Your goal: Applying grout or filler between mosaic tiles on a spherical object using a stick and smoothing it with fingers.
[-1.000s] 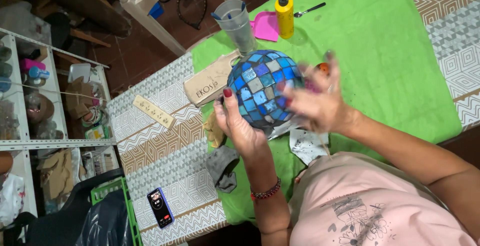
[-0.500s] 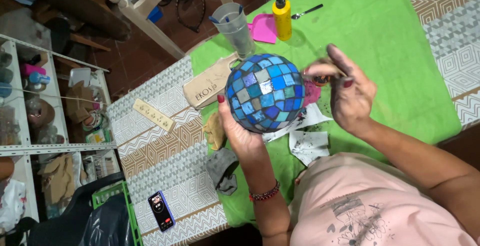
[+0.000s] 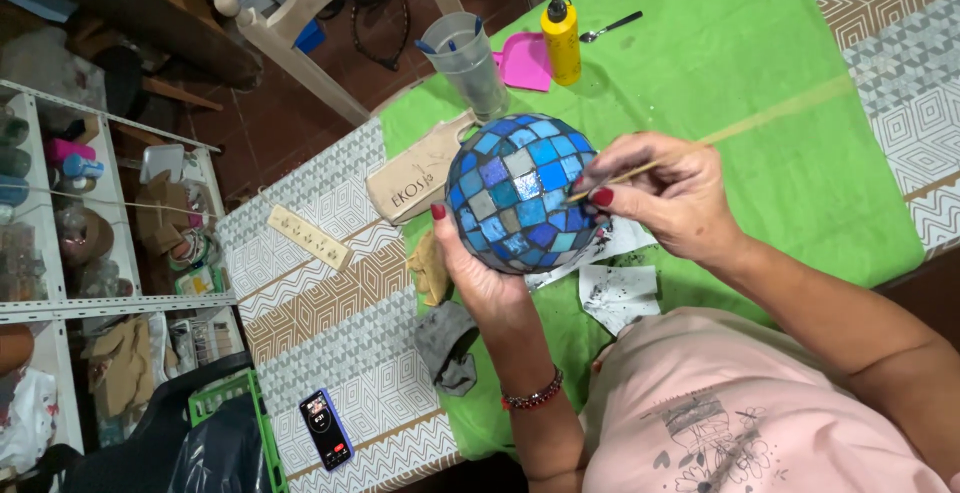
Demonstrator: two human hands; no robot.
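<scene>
Now left hand (image 3: 480,278) cups blue mosaic ball (image 3: 522,193); right hand (image 3: 668,198) pinches thin stick (image 3: 720,135) against it.

One head camera looks steeply down, close over the green-covered table (image 3: 760,83).

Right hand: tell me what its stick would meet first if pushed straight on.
The right hand points its thin stick at the blue mosaic ball; the tip seems already at the tiles, though depth is unclear.
</scene>
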